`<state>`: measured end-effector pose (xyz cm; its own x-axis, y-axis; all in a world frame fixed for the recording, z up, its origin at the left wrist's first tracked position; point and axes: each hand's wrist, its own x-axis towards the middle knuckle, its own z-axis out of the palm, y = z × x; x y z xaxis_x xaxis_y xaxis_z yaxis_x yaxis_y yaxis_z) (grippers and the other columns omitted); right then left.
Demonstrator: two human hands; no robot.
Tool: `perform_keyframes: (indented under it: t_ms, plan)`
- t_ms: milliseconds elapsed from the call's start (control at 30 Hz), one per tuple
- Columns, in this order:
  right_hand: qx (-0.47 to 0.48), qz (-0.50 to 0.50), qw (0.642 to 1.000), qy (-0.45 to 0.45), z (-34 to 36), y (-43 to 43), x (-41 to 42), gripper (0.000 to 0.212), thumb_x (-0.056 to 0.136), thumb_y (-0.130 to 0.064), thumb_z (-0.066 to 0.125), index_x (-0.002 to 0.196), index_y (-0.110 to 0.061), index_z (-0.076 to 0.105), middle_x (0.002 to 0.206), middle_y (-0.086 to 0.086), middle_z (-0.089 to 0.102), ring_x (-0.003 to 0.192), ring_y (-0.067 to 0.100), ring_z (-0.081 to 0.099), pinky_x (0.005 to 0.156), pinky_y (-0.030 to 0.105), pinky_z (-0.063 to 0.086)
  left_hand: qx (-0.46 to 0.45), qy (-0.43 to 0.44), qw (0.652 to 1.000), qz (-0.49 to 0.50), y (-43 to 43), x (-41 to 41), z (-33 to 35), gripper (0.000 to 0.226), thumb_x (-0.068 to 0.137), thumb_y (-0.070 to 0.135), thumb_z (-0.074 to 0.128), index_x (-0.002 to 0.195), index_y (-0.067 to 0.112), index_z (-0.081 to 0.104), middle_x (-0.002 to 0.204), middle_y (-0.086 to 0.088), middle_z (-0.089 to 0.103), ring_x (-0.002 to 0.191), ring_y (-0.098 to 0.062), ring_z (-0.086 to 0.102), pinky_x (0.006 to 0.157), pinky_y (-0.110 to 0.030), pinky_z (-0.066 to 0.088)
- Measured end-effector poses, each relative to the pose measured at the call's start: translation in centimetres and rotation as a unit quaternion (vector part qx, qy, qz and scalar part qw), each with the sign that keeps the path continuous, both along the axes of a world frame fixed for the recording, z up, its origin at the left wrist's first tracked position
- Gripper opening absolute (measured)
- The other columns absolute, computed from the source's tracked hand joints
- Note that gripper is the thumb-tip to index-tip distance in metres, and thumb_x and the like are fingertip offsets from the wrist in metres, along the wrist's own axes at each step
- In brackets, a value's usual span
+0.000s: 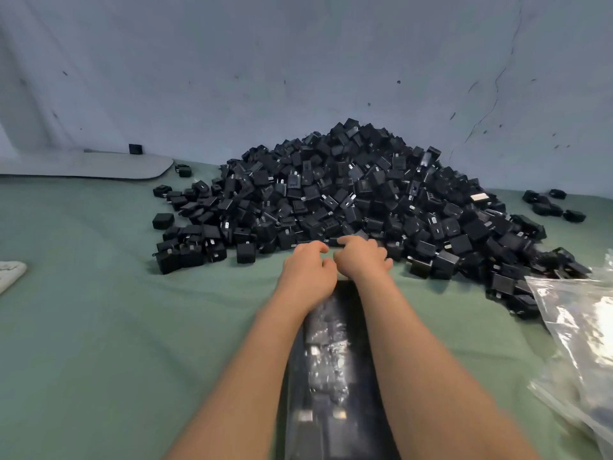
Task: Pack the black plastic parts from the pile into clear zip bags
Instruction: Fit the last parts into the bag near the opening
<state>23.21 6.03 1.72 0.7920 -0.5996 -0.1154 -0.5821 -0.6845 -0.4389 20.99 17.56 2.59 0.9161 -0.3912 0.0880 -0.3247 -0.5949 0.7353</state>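
A large pile of black plastic parts (pixel 358 194) lies on the green cloth against the wall. A clear zip bag (pixel 328 353) filled with black parts lies between my forearms, running from the bottom edge up to my hands. My left hand (pixel 306 270) and my right hand (pixel 361 258) sit side by side at the bag's far end, just in front of the pile. Both have curled fingers that pinch the bag's top edge. The bag's mouth is hidden under my hands.
A stack of clear zip bags (pixel 583 333) lies at the right, touching the pile's edge. Loose black parts (pixel 550 204) are scattered at the far right and left (pixel 163 220). A grey flat board (pixel 83 166) lies at the back left, and a white object (pixel 10 272) at the left edge.
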Motion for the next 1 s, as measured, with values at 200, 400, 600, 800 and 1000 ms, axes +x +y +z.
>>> perform_keyframes:
  t_ms: [200,400,600,800,1000]
  plan:
    - [-0.033,-0.021,0.997,0.067,-1.1,-0.2,3.2,0.042,0.091,-0.027,0.051,0.133,-0.027,0.050,0.149,0.009,0.026,0.135,0.034,0.021,0.113,0.050,0.017,-0.058,0.035,0.998,0.003,-0.3,1.8,-0.6,0.034,0.094,0.015,0.042,0.127,0.012,0.051,0.136,-0.009,0.045,0.111,-0.039,0.055,0.091,-0.040,0.046]
    - [0.139,0.034,0.977,-0.157,2.0,-0.3,0.9,0.013,0.091,-0.032,0.054,0.090,-0.019,0.049,0.098,0.006,0.056,0.101,0.027,0.054,0.081,0.035,0.044,-0.170,0.046,0.983,0.052,0.9,1.3,0.4,0.032,0.099,0.021,0.040,0.128,0.016,0.052,0.124,-0.004,0.054,0.117,-0.023,0.053,0.103,-0.033,0.040]
    - [0.223,0.167,0.930,-0.241,6.4,2.4,-8.0,0.028,0.087,-0.040,0.061,0.098,-0.019,0.046,0.094,-0.003,0.065,0.085,0.006,0.063,0.079,0.028,0.053,-0.383,0.211,0.899,-0.002,3.2,-2.8,2.7,0.024,0.101,0.026,0.043,0.090,0.017,0.062,0.086,-0.003,0.072,0.080,-0.013,0.071,0.068,-0.023,0.056]
    - [0.187,0.168,0.918,-0.307,5.7,4.7,-17.1,0.004,0.097,-0.020,0.049,0.101,-0.018,0.048,0.081,-0.012,0.059,0.053,-0.008,0.049,0.057,0.017,0.037,-0.426,0.281,0.858,-0.065,4.9,-8.1,3.0,0.026,0.094,0.015,0.054,0.114,0.000,0.061,0.101,-0.014,0.066,0.084,-0.015,0.065,0.067,-0.017,0.055]
    - [0.038,0.148,0.912,-0.380,1.6,7.9,-25.1,0.019,0.090,-0.007,0.058,0.105,-0.017,0.063,0.121,0.000,0.057,0.120,0.014,0.050,0.104,0.032,0.038,-0.382,0.248,0.890,-0.027,5.2,-13.7,1.6,0.013,0.091,0.017,0.060,0.097,0.006,0.064,0.088,-0.010,0.067,0.069,-0.013,0.064,0.059,-0.020,0.053]
